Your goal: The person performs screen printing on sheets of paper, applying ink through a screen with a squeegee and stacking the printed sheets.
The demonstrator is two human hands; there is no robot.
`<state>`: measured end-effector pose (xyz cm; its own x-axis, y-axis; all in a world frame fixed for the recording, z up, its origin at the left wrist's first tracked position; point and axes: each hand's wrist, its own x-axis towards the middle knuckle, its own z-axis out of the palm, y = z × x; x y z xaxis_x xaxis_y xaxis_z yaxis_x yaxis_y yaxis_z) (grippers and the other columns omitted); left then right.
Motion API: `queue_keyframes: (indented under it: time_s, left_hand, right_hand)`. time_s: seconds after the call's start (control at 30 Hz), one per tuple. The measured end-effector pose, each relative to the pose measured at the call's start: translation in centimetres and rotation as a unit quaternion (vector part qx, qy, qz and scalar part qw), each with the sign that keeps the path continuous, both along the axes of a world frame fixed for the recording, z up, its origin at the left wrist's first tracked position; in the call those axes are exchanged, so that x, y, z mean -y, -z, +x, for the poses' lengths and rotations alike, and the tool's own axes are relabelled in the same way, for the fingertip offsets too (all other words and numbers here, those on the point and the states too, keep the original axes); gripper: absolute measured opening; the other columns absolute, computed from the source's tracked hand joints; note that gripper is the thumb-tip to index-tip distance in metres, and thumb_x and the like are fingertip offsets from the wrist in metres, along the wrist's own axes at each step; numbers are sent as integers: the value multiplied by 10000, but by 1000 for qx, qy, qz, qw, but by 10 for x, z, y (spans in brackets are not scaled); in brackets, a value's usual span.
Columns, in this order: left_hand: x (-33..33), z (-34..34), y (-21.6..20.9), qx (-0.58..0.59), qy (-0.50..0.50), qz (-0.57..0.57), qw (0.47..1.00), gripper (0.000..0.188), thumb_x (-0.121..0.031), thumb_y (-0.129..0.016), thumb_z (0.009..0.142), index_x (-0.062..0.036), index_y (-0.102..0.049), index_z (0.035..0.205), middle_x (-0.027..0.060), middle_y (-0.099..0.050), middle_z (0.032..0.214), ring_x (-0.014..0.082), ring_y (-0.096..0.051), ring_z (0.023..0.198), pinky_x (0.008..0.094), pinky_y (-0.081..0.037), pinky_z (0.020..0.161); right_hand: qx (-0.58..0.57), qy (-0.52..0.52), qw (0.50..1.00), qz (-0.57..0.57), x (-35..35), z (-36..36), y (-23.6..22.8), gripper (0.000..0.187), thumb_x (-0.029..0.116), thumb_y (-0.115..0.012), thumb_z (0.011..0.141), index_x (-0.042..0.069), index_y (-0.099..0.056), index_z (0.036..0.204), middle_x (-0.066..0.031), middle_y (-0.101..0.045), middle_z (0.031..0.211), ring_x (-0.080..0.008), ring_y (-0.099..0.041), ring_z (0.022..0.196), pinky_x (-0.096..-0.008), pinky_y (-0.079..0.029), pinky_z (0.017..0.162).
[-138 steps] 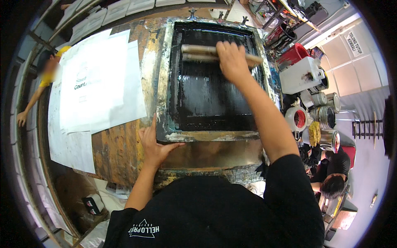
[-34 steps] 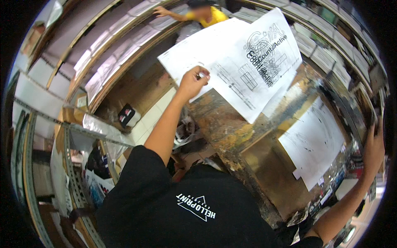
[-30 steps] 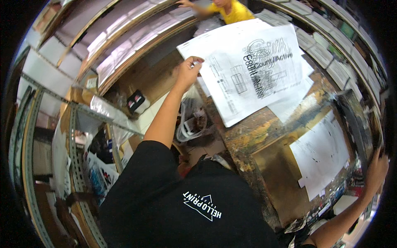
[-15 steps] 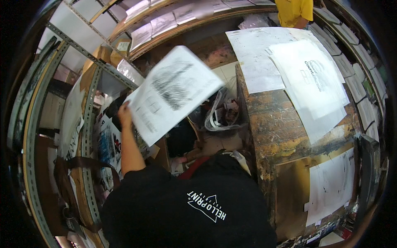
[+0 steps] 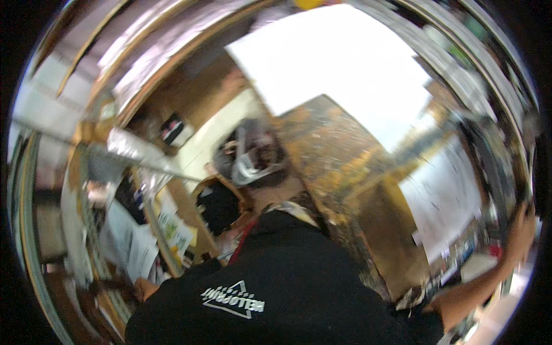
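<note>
My left hand [image 5: 145,288] is low at the left, by the metal rack, mostly hidden by the black sleeve; its fingers do not show clearly. Just above it, a white printed sheet [image 5: 129,244] lies on papers in the rack. My right arm reaches out to the far right, where my right hand [image 5: 522,230] is beside the dark upright frame [image 5: 486,155] at the worktable's edge. Blur smears its fingers, so I cannot tell whether they grip the frame. White paper [image 5: 339,63] covers the far part of the stained worktable [image 5: 322,149].
Another white sheet [image 5: 445,195] lies on the brown board [image 5: 391,236] at the worktable's near end. On the floor to its left are a clear plastic bag [image 5: 247,155] and an open cardboard box [image 5: 244,201] with black contents. Shelves [image 5: 167,63] run along the back.
My left hand has dropped from the raised printed sheet to beside the rack, and the sheet is no longer held up. My right arm has come into view. The whole view has turned and blurred.
</note>
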<state>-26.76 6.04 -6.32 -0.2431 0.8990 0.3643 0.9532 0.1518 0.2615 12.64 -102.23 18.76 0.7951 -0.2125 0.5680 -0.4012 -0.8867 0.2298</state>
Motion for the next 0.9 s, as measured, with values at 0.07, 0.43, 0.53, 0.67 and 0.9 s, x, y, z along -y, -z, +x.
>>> queue_keyframes:
  time_s: [0.07, 0.43, 0.53, 0.67, 0.9]
  left_hand:
    - [4, 60, 13, -24, 56, 24, 998, 374, -194, -601, 949, -83, -638, 1305, 190, -570, 1392, 350, -533, 1275, 449, -384, 1104]
    - [454, 546, -50, -72, 939, 3, 337, 634, -352, -725, 921, -62, -521, 1446, 162, -457, 1537, 359, -428, 1403, 480, -284, 1197]
    - [576, 605, -49, -222, 957, 97, 157, 1019, -819, -505, 845, -143, -327, 1586, 151, -237, 1660, 401, -211, 1523, 585, -146, 1237]
    - [653, 629, -13, -244, 965, 65, 75, 1210, -967, -397, 731, -136, -280, 1603, 149, -204, 1671, 409, -103, 1546, 597, -67, 1242]
    - [794, 494, -10, -167, 980, 31, -106, 1208, -933, -479, 720, -88, -339, 1571, 168, -234, 1660, 427, -148, 1535, 627, -59, 1225]
  right_hand:
    - [19, 8, 1000, -17, -43, 4, -16, 545, 362, -471, 1047, -33, -530, 1418, -266, -560, 1409, -401, -539, 1311, -419, -406, 1104]
    - [84, -23, 994, 63, -114, 9, -43, 503, 437, -552, 956, 33, -643, 1242, -273, -681, 1079, -456, -642, 1027, -495, -499, 880]
    - [104, -55, 992, 42, -106, 13, -52, 495, 444, -533, 954, 40, -645, 1217, -274, -678, 1054, -461, -639, 1007, -497, -497, 871]
    - [41, 34, 970, 237, -150, 21, -68, 495, 473, -538, 996, 45, -609, 759, -91, -630, 667, -198, -586, 610, -354, -486, 583]
    - [12, 9, 985, 169, -139, 5, -70, 516, 503, -468, 1013, 62, -586, 773, -63, -593, 684, -151, -524, 615, -313, -464, 550]
